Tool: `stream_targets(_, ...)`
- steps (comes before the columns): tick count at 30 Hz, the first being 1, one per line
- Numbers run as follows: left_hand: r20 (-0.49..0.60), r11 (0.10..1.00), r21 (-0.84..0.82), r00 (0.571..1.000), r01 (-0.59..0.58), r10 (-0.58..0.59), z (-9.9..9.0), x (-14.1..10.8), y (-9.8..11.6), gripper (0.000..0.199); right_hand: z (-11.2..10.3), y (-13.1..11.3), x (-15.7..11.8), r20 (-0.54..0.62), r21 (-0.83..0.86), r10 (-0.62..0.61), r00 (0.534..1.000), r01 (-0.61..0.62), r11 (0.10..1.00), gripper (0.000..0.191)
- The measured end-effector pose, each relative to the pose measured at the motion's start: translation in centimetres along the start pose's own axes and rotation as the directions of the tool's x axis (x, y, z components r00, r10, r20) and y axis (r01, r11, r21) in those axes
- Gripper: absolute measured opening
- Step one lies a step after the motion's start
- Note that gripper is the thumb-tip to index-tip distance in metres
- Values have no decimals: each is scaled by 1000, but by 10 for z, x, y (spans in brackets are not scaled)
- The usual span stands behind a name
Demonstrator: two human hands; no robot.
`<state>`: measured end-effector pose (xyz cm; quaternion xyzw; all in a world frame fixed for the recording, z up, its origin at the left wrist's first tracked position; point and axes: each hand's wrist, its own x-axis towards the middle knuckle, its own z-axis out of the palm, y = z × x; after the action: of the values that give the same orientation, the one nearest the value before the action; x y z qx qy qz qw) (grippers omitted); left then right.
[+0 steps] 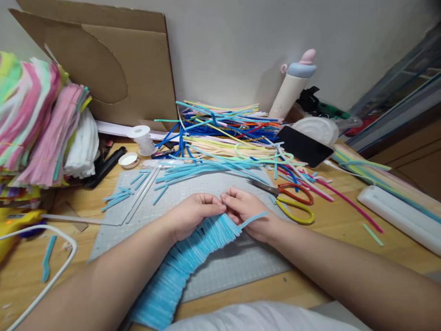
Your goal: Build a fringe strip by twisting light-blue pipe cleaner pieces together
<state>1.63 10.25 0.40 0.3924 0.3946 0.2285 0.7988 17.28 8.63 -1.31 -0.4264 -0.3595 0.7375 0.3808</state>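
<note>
A long band of light blue pipe cleaner pieces (193, 257) joined side by side runs from my lap up onto the grey cutting mat (241, 262). My left hand (193, 216) pinches the band's far end between thumb and fingers. My right hand (246, 211) meets it fingertip to fingertip and holds one light blue pipe cleaner piece (255, 217) that sticks out to the right at the band's end.
Red and yellow scissors (292, 200) lie just right of my hands. Loose blue pieces (138, 184) and a big heap of coloured pipe cleaners (223, 133) lie beyond the mat. A black phone (305, 146), white thread spool (143, 138), bottle (292, 87), white case (399, 216) and fluffy bundles (41, 119) surround them.
</note>
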Motion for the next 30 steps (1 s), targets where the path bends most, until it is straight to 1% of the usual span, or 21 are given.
stream_targets(2,6,999,47,1000,-5,5,-1,-1,0,24,-3,-5,2,38,-172,1,999,6,985,37)
stream_targets(4,-4,991,137,1000,1,-1,-1,-3,1,24,-10,-12,0,136,-236,100,986,-66,970,38)
stream_targets(5,-1,981,193,1000,6,-6,-2,-4,1,23,-14,-16,-1,200,-242,180,963,-129,962,38)
stream_targets(6,12,969,249,1000,11,-14,-2,-6,2,22,-17,-20,-3,267,-264,266,926,-195,945,38)
stream_targets(7,31,953,303,999,16,-27,-3,-8,3,22,-20,-24,-5,308,-295,331,892,-242,924,36)
stream_targets(9,82,915,401,994,35,-74,-4,-13,3,21,-23,-29,-11,353,-421,439,826,-279,863,29)
stream_targets(11,115,866,497,985,54,-128,-3,-17,1,22,-23,-31,-16,358,-557,479,802,-228,798,20)
stream_targets(12,120,839,540,981,64,-152,-3,-20,-1,23,-21,-30,-19,364,-610,476,801,-182,771,17)
stream_targets(14,128,802,593,974,76,-187,-1,-24,-5,25,-17,-25,-26,389,-646,433,813,-95,757,16)
stream_targets(15,140,797,599,970,77,-199,1,-25,-6,26,-15,-21,-30,403,-633,412,817,-75,770,17)
stream_targets(16,160,803,591,964,77,-210,3,-27,-7,26,-13,-16,-35,409,-598,398,821,-88,797,19)
stream_targets(17,185,816,573,958,76,-219,5,-29,-8,25,-10,-10,-39,402,-541,387,829,-126,832,20)
stream_targets(19,219,851,519,950,80,-223,10,-33,-10,21,-7,3,-49,373,-295,360,855,-259,920,18)
stream_targets(21,221,877,471,951,92,-218,15,-36,-11,18,-4,14,-57,373,-56,343,862,-348,936,17)
stream_targets(23,215,893,438,952,106,-219,17,-38,-12,16,-3,21,-62,391,66,327,860,-381,922,20)
stream_targets(26,219,896,428,949,116,-228,17,-38,-12,15,-5,24,-64,398,113,315,862,-386,916,25)
stream_targets(30,201,875,462,944,144,-261,13,-35,-11,17,-7,22,-64,357,128,325,876,-390,912,28)
